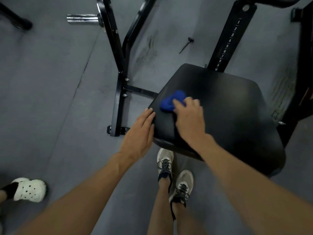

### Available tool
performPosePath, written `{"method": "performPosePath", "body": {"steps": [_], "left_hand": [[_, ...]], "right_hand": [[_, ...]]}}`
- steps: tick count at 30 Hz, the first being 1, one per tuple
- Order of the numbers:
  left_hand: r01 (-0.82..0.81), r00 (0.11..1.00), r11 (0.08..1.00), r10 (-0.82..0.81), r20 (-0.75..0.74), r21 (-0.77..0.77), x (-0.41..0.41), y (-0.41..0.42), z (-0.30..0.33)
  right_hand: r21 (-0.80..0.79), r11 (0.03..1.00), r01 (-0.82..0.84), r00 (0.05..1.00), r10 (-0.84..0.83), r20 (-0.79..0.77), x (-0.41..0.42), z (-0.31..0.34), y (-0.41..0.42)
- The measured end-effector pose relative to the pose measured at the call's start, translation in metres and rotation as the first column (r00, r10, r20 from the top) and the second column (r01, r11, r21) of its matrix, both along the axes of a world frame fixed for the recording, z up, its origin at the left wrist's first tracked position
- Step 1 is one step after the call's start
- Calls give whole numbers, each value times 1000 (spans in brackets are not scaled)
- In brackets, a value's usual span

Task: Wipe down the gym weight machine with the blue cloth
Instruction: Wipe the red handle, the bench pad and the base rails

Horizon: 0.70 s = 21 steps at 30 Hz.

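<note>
Right hand (189, 116) lies on the black padded seat (228, 106) of the weight machine, its fingers curled over a bunched blue cloth (171, 100) and pressing it to the pad near the seat's left front edge. Left hand (140, 133) is flat and relaxed, fingers straight and together, resting against the near left corner of the same seat with nothing in its grasp. Behind the seat a black upright post (232, 36) printed with a column of numbers rises toward the top of the view. To the left stands the machine's black steel frame (118, 92), bolted at its joints, with a chrome sleeve (83, 19) sticking out near the top. Grey rubber floor (50, 82) lies under everything. Below the seat are the person's two grey laced sneakers (174, 177), and at the lower left corner is another person's foot in a white clog (29, 189).
</note>
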<state>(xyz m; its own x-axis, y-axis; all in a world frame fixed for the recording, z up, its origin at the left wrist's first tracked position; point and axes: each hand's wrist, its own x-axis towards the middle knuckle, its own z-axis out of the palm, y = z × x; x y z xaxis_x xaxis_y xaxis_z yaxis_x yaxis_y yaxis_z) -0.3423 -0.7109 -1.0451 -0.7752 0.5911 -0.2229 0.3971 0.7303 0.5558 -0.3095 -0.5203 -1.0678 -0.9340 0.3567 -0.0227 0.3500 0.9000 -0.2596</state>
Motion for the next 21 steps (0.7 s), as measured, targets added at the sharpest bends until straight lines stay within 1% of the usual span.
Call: {"method": "performPosePath", "body": {"steps": [1, 2, 4, 6, 8, 10, 12, 13, 14, 16, 18, 21], "left_hand": [[-6, 1000, 1000, 6, 10, 6, 2, -3, 1], [-3, 1000, 1000, 3, 22, 14, 3, -6, 1], [12, 999, 1000, -13, 40, 16, 4, -12, 1], [1, 999, 1000, -1, 41, -4, 4, -18, 0], [-33, 998, 999, 33, 51, 4, 3, -20, 0], [-54, 997, 998, 52, 50, 25, 2, -21, 1], [-100, 994, 994, 98, 49, 37, -3, -22, 1], [-143, 988, 989, 141, 58, 38, -6, -23, 2], [-191, 980, 981, 188, 70, 39, -9, -24, 3], [-277, 960, 959, 273, 68, 55, -16, -25, 7], [-338, 940, 940, 335, 59, 38, -22, -25, 9], [-388, 921, 921, 387, 35, 21, -28, -21, 16]], "right_hand": [[-10, 998, 63, 998, -63, 16, 4, 0, 13], [-8, 996, 90, 996, -89, 15, 18, 2, 23], [-3, 1000, 25, 999, -25, -20, 66, 11, 33], [-45, 992, -122, 991, 119, -62, 112, 21, 28], [-48, 947, -318, 942, 310, -131, 137, 19, 12], [13, 841, -541, 830, 536, -153, 136, 13, -9], [48, 746, -664, 739, 664, -112, 116, 8, -29], [63, 724, -687, 720, 689, -79, 101, 6, -37], [73, 721, -689, 721, 692, -41, 85, 5, -45], [66, 762, -644, 764, 645, 13, 50, 8, -55], [31, 804, -593, 805, 592, 50, 27, 15, -60], [-26, 824, -565, 821, 565, 83, 38, 21, -56]]}}
